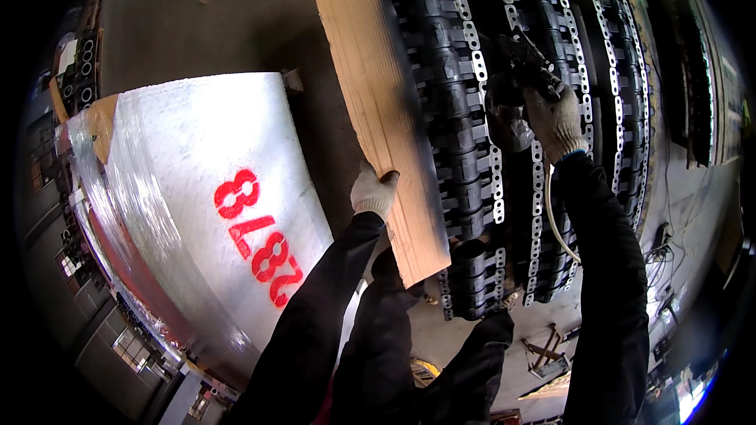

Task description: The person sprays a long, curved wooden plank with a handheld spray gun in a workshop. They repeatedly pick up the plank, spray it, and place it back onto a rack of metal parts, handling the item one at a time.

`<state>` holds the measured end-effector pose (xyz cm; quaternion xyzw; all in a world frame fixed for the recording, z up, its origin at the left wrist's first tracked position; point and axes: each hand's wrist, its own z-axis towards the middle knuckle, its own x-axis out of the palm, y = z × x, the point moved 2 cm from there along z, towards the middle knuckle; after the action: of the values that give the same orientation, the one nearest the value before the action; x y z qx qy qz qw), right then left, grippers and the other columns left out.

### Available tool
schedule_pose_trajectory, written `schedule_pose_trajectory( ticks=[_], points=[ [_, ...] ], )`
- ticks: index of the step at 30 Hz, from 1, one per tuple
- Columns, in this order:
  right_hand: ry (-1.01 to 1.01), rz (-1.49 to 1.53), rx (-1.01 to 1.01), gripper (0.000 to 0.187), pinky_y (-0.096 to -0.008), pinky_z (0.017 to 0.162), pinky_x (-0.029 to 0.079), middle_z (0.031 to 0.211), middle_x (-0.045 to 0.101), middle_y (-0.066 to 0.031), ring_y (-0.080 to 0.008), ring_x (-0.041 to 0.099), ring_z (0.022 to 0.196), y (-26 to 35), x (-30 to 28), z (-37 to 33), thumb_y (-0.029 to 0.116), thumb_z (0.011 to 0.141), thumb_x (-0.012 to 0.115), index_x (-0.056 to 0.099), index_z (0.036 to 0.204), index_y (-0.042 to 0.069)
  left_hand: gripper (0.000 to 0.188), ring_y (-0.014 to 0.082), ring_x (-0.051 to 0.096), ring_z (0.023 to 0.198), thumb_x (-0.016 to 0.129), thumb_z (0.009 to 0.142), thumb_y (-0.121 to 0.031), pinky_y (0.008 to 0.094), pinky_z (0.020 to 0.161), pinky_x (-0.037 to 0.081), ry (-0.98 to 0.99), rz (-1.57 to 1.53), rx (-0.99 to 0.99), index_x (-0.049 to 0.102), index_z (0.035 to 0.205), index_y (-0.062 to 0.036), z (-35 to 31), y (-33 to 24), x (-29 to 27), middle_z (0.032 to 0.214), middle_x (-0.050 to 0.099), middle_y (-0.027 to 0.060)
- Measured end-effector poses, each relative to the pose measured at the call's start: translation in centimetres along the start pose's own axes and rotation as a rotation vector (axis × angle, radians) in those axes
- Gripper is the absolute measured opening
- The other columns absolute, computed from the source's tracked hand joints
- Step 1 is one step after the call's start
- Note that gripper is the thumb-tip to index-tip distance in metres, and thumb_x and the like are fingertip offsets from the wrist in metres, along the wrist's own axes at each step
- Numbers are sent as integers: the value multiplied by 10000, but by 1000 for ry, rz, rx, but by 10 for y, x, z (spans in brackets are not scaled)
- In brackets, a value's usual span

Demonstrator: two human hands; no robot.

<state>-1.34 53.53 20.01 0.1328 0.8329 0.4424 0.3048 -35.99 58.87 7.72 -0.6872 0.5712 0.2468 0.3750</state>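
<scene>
My left hand (374, 193), in a knitted work glove, grips the near left edge of a long corrugated cardboard sheet (386, 110). The sheet stands slanted along the left side of a black track chain (457, 94), and its edge towards the chain is darkened. Gloved as well, my right hand (554, 118) is closed around a dark spray gun (533, 63) above the chains. A cloudy cup (512, 126) sits beside the gun, and a pale hose (551, 212) runs down from it. Whether spray is coming out cannot be made out.
More black track chains (622, 71) with bare metal link faces lie in rows to the right. At left stands a large white block (213, 142) with red markings, partly wrapped in clear film. A small metal stand (546, 358) and cables (669, 248) are on the floor.
</scene>
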Motion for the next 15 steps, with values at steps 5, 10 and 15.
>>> schedule_pose_trajectory(
  ticks=[5, 10, 15],
  points=[
    [39, 55, 142, 273, -257, 752, 521, 941, 720, -66, -119, 664, 842, 12, 11, -19, 172, 941, 625, 665, 1125, -26, 656, 412, 667, 983, 757, 792, -356, 469, 821, 551, 24, 20, -18, 464, 1234, 31, -1, -10, -4, 1054, 683, 262],
    [131, -62, 165, 263, -280, 698, 546, 871, 727, -115, -141, 685, 750, 3, 16, -47, 133, 907, 659, 676, 1131, -3, 663, 420, 667, 971, 754, 794, -360, 467, 824, 551, 3, 1, 30, 461, 1239, 35, 1, -4, -3, 1013, 687, 273],
    [37, 11, 80, 286, -292, 718, 547, 879, 723, -146, -170, 699, 784, -12, 11, -58, 124, 897, 640, 651, 1136, -33, 678, 422, 663, 971, 754, 791, -357, 469, 830, 549, -35, 66, 68, 454, 1242, 50, 1, 1, 1, 1008, 682, 284]
  ],
)
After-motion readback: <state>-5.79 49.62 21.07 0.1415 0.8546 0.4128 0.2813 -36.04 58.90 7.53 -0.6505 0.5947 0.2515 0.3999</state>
